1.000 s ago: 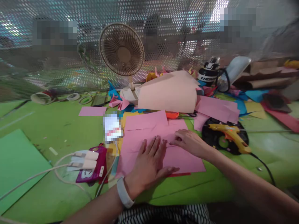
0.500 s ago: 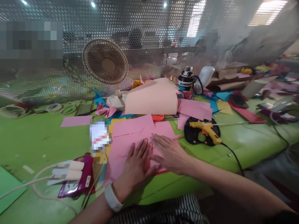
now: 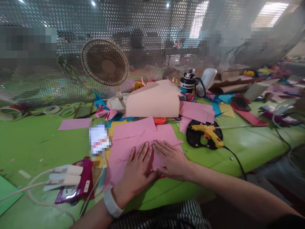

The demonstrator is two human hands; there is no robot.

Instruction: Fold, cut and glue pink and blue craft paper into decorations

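Several pink paper sheets (image 3: 133, 130) overlap on the green table in front of me. My left hand (image 3: 139, 167) lies flat on them with its fingers stretched forward, and a white band circles that wrist. Beside it, my right hand (image 3: 169, 159) also rests palm down on the pink paper, fingers extended. The thumbs nearly meet near the lower edge of the paper, where a bit of red shows underneath. What lies directly under the palms is hidden. Yellow paper (image 3: 115, 127) peeks out from beneath the pink sheets.
A yellow glue gun (image 3: 208, 133) lies on a black holder at right. Behind the sheets are a curled pale pink sheet (image 3: 152, 103), a fan (image 3: 107, 65) and a black bottle (image 3: 188, 82). At left sit a purple power strip (image 3: 83, 181) with plugs and a phone (image 3: 100, 139).
Both hands stay on the pink paper. My right hand has slid slightly left, bringing it closer to my left hand. The whole view has shifted a little.
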